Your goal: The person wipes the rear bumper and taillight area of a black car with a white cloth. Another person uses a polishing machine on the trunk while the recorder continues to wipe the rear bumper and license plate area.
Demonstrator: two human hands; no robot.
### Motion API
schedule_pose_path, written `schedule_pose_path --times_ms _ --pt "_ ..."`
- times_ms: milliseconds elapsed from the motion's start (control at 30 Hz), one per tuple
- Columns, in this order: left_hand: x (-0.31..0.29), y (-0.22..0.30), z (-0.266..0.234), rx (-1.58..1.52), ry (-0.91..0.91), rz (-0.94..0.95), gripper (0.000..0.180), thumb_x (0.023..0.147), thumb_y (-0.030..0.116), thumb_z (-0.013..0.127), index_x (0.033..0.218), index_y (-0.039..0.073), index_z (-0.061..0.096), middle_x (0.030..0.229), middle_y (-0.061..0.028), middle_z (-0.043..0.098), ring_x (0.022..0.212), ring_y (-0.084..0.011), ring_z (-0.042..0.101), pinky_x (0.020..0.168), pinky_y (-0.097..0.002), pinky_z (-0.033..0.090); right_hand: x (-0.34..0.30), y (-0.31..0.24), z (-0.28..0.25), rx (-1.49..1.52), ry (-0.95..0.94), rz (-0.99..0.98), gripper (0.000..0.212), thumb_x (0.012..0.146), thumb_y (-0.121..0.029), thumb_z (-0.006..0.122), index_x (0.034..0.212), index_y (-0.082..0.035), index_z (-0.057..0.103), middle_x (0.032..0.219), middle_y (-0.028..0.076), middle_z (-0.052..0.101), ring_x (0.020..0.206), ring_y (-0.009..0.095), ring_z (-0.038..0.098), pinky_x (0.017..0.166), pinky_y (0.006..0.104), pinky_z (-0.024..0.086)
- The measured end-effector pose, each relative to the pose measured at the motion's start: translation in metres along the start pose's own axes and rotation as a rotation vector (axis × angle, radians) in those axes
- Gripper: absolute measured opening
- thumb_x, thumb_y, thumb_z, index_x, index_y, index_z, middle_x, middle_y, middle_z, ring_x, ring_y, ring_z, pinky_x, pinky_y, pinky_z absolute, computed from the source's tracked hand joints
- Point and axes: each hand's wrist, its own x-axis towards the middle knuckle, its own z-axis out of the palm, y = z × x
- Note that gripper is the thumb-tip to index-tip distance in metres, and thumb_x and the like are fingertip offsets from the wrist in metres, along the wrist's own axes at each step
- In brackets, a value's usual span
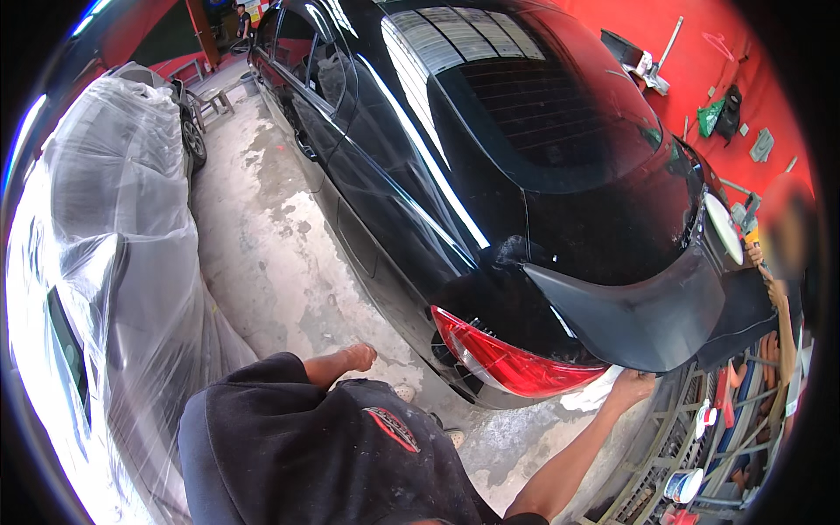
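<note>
My left hand hangs over the concrete floor beside the car, its fingers curled with nothing visible in them. At the rear of a black car, my right hand is against the lower edge of a matte dark-grey panel. Its fingers are bent and partly hidden, so I cannot make out what they hold, if anything. The red tail light lies just left of that hand. Something white, perhaps cloth or paper, shows between the light and my wrist.
Another person's hand is by a white oval piece at the right. A plastic-covered car stands left. Below right, a rack holds several parts and a white-lidded tub. A stool and a distant person are far back.
</note>
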Motion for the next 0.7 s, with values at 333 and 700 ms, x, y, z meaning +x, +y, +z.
schedule_pose_path --times_ms 333,700 --pt "-0.008 -0.025 0.016 0.046 -0.056 -0.04 0.031 0.08 0.018 0.057 0.106 0.015 0.073 0.108 -0.0127 0.074 0.103 -0.0337 0.071 0.088 -0.0475 0.057 -0.015 -0.021 0.008 -0.021 0.082 -0.142 0.029 0.09 -0.012 0.066 0.101 0.015 0.065 0.098 0.035 0.067 0.092 0.052 0.065 0.079 0.051 0.051" --pt "0.023 -0.009 -0.004 0.078 0.024 0.183 0.027 0.081 0.018 0.058 0.103 0.008 0.072 0.106 -0.0187 0.073 0.101 -0.0352 0.07 0.091 -0.0446 0.056 -0.026 0.0 0.018 0.031 0.035 -0.244 0.022 0.083 -0.004 0.066 0.098 0.013 0.065 0.093 0.032 0.069 0.09 0.048 0.067 0.08 0.0461 0.052"
